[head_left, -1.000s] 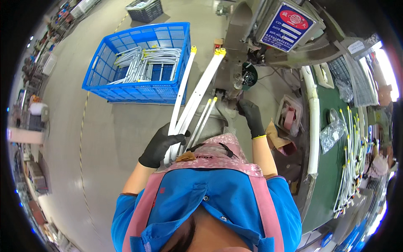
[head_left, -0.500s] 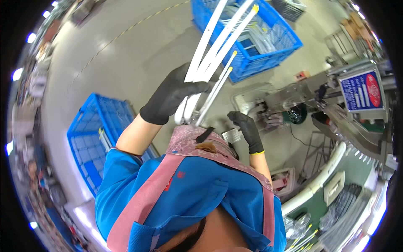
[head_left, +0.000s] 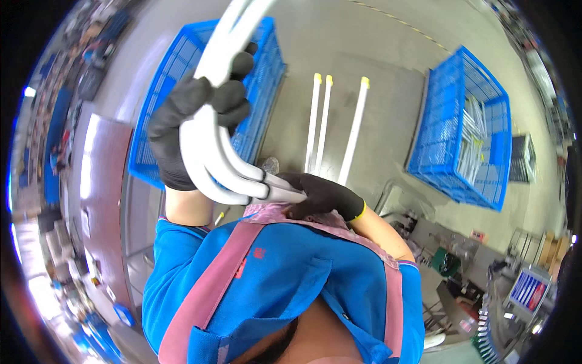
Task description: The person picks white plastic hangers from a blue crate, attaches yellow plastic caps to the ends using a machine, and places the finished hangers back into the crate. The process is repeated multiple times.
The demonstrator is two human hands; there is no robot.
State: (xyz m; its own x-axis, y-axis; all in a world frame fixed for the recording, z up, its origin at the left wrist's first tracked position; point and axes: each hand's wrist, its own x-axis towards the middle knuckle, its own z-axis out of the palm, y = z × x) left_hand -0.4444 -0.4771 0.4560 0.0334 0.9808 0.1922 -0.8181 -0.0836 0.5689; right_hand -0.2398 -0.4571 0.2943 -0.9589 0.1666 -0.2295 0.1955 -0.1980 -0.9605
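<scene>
Swung across since the earlier frame: my right hand (head_left: 332,197), then empty at my right side, is now at the lower ends of the white bent tubes (head_left: 197,151). Largest items: one blue crate (head_left: 267,97) stands beyond my left hand (head_left: 173,115); a second blue crate (head_left: 445,182), holding further tubes (head_left: 474,130), stands well to the right. I judge the step to be steadying and evening the bundle. Sound practice: keep the left grip firm above the bends, level the ends with the right, let no tube twist against its neighbour. Left fingers are clamped round the bundle, bends sweeping rightward from the palm. Right fingers touch the narrow ends; whether they close on them I cannot tell. Three straight tubes (head_left: 355,130) rise beyond that hand, lower ends hidden. Smallest: yellow caps (head_left: 365,82) top these; dark bands (head_left: 264,176) ring the bent tubes, just left of the right fingers.
</scene>
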